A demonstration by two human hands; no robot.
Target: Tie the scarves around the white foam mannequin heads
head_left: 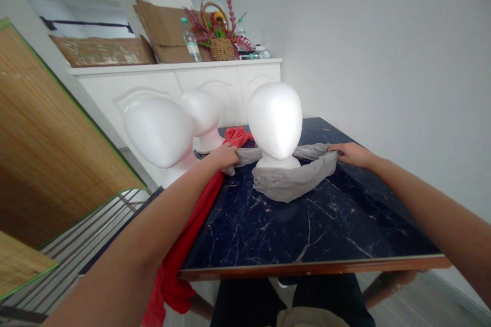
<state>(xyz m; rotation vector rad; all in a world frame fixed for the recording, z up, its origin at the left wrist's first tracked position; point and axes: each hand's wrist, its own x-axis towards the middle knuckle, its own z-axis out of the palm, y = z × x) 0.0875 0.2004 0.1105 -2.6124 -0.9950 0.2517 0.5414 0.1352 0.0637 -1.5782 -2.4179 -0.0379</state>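
Note:
A white mannequin head (275, 120) stands upright on the dark blue marbled table (284, 237). A grey scarf (289, 180) passes behind its neck on both sides, and one length lies on the table in front of its base. My left hand (225, 157) is closed on the scarf to the left of the head. To the right, my right hand (352, 154) pinches the scarf where it folds back toward the front. A red scarf (203, 204) runs beneath my left forearm and hangs over the table's near edge.
Two more white heads, a nearer one (159, 130) and a farther one (202, 112), stand at the left. Beside them is a bamboo-mat chair (57, 143). Behind, a white cabinet (215, 82) carries cardboard (164, 30), a bottle (191, 43) and a flower basket (221, 49).

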